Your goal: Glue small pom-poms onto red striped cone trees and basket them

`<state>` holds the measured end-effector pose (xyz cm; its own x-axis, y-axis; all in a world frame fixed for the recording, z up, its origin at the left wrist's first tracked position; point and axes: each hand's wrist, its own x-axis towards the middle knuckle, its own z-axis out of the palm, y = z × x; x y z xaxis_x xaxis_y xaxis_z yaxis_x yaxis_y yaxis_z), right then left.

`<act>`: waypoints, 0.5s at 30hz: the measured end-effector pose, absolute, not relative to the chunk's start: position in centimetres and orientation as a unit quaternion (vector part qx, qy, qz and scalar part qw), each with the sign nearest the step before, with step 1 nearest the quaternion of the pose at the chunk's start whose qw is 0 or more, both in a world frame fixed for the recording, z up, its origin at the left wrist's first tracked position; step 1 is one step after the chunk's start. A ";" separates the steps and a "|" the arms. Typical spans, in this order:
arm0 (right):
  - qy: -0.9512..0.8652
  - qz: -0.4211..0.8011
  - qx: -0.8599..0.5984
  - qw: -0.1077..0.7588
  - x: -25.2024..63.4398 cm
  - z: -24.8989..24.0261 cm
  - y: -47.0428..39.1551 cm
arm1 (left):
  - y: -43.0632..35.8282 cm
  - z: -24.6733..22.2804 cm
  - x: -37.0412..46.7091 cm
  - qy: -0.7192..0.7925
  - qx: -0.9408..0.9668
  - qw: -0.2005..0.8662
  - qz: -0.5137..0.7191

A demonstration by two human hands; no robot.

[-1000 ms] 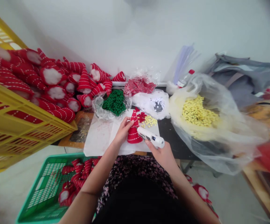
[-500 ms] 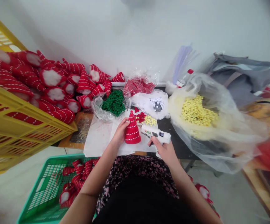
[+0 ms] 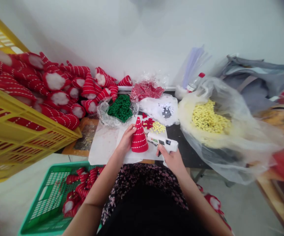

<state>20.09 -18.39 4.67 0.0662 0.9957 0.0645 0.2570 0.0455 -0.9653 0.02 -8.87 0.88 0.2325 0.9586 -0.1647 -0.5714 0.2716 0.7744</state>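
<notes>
My left hand [image 3: 128, 137] grips a red cone-shaped hat [image 3: 139, 139] with white dashed stripes, holding it upright by its left side over the white paper [image 3: 104, 141]. In my right hand [image 3: 171, 158] is a white glue gun [image 3: 163, 141], fingers wrapped round its handle. The gun's nozzle points left, at the right side of the hat; whether it touches I cannot tell. Just behind lie small red pompoms [image 3: 148, 123] and pale yellow pompoms [image 3: 158, 127] on the paper. A bag of green pompoms [image 3: 120, 108] stands behind the hat.
Stuffed red striped cones [image 3: 58, 82] fill a yellow crate [image 3: 31, 131] at left. A green basket [image 3: 42, 193] with more stands below. White pieces [image 3: 166, 109], a bag of red material [image 3: 147, 91], a bag of yellow pompoms [image 3: 210, 118] and a bottle [image 3: 195, 83] line the back and right.
The glue gun has moved slightly left, bringing its nozzle to the hat's right side. My left hand and the hat have hardly moved.
</notes>
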 end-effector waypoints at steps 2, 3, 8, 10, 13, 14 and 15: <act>-0.555 0.402 -0.565 0.460 20.2 4.5 -18.4 | -8.9 0.9 0.1 0.328 0.293 0.728 0.526; -0.555 0.401 -0.566 0.459 20.3 4.4 -18.5 | -8.9 0.9 0.1 0.328 0.292 0.727 0.527; -0.568 0.363 -0.588 0.447 20.5 4.3 -18.9 | -8.8 0.8 0.1 0.335 0.291 0.720 0.533; -0.556 0.331 -0.604 0.464 20.4 4.6 -19.2 | -8.8 0.8 0.1 0.342 0.291 0.717 0.534; -0.541 0.303 -0.612 0.491 20.1 5.1 -19.5 | -8.9 0.8 0.1 0.343 0.297 0.716 0.531; -0.545 0.302 -0.609 0.491 20.0 5.2 -19.5 | -8.9 0.9 0.1 0.341 0.301 0.716 0.530; -0.553 0.303 -0.603 0.489 19.9 5.4 -19.4 | -8.9 0.9 0.2 0.339 0.304 0.716 0.529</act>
<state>19.88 -19.41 5.35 0.2056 0.9629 0.1747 0.3711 0.0885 -0.9244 0.18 -8.91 0.88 0.2105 0.9637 -0.1642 -0.5518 0.2558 0.7938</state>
